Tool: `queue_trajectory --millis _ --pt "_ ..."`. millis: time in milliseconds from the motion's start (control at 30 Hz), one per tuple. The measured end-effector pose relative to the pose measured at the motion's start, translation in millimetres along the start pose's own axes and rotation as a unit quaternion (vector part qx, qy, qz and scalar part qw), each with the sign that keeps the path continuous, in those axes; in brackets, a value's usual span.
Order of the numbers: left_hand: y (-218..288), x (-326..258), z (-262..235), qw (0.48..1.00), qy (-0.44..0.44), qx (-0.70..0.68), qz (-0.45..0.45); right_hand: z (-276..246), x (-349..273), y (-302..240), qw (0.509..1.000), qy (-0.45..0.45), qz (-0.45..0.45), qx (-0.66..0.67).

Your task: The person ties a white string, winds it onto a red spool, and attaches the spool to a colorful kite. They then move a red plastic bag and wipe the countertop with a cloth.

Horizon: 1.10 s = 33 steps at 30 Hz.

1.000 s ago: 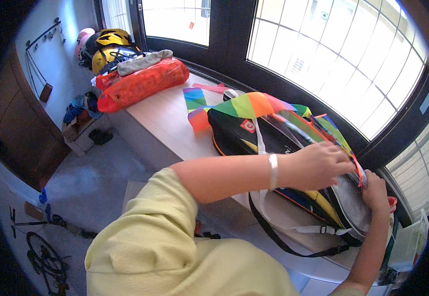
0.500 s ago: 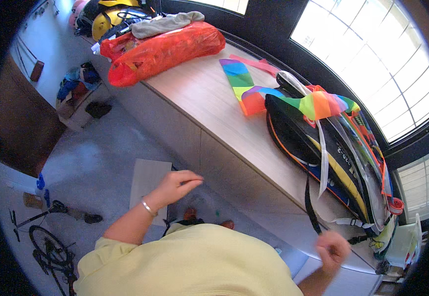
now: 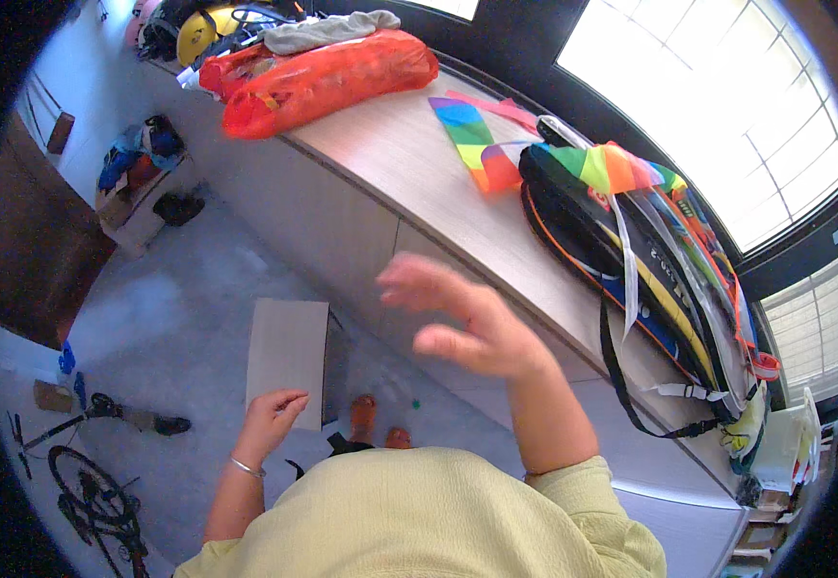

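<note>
My right hand [image 3: 477,323] is raised in front of the long cabinet, its fingers stretched and the thumb apart, with nothing in it. My left hand [image 3: 273,419], below a silver bangle [image 3: 247,468], hangs over the lower end of a pale wood panel [image 3: 289,337]. Its fingers are curled together and no held thing shows. On the cabinet top [image 3: 390,144] lies a black racket bag [image 3: 568,226] with orange and yellow trim, well right of my right hand. A rainbow-striped cloth strip [image 3: 621,169] drapes over the bag, and its black strap [image 3: 616,371] hangs down the cabinet front.
A red plastic bag [image 3: 332,82] with a grey cloth [image 3: 327,34] sits at the cabinet's far left, near a yellow helmet [image 3: 202,37]. A bicycle [image 3: 96,491] stands at lower left beside a brown door [image 3: 39,241]. My sandalled feet [image 3: 363,416] show on the floor.
My right hand has swung left and up from the cabinet's right end, its fingers opening. My left hand has drawn down and left. The view has shifted slightly.
</note>
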State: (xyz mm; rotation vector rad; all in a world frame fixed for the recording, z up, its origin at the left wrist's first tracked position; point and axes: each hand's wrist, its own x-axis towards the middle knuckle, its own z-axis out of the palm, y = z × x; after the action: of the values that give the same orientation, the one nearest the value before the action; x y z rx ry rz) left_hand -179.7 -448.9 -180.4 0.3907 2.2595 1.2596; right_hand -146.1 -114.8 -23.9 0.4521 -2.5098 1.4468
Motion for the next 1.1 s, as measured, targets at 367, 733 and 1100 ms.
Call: queue_trajectory --millis 367,733,1100 --pt "-31.2 -99.3 10.4 0.998 0.043 -0.011 -0.053 -39.7 -31.4 64.9 0.887 0.212 0.053 -0.406" --pt "-133.5 -153.3 -62.6 0.980 0.115 -0.093 -0.130 -21.1 -33.5 56.3 0.868 0.381 0.015 -0.318" --pt "-271.2 -164.6 -265.9 0.992 0.054 -0.011 -0.116 287.8 -61.0 105.2 0.887 0.381 0.261 0.020"
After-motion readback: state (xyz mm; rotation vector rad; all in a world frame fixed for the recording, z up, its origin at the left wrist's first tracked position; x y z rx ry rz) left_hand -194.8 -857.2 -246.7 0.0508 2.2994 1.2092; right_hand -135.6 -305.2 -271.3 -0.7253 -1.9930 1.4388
